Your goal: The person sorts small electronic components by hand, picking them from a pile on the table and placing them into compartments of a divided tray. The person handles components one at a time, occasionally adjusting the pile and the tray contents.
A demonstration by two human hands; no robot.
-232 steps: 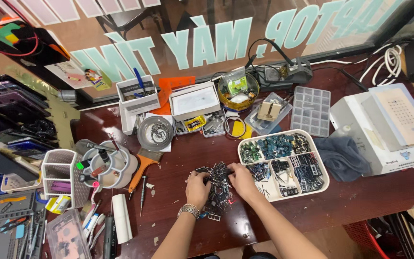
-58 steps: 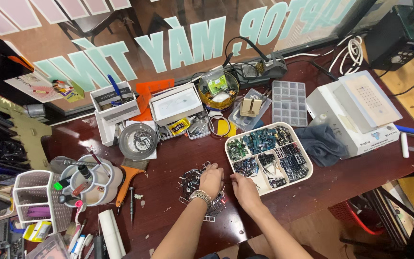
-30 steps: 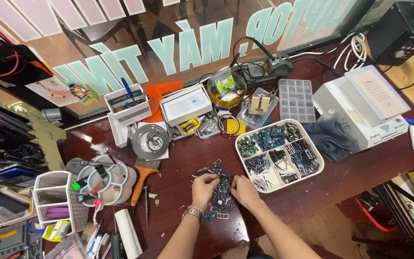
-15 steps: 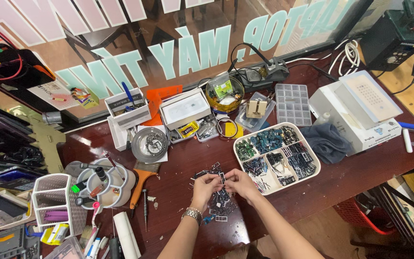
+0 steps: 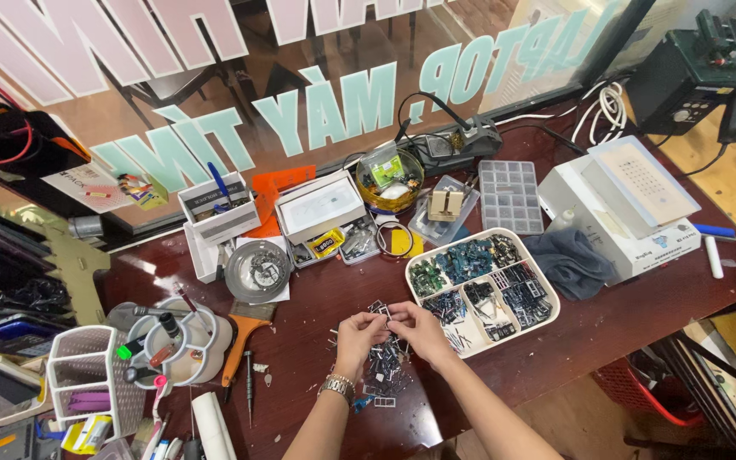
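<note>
Dark-red tabletop [image 5: 317, 341] carries a heap of small dark electronic parts [image 5: 383, 365], just left of a white divided tray [image 5: 547, 294] filled with similar components. Above the heap, the left hand [image 5: 358, 335] and right hand [image 5: 416, 327] are brought together, fingertips pinched on one tiny part [image 5: 382, 312] held between them. A metal watch [image 5: 337, 387] is worn on the left wrist.
</note>
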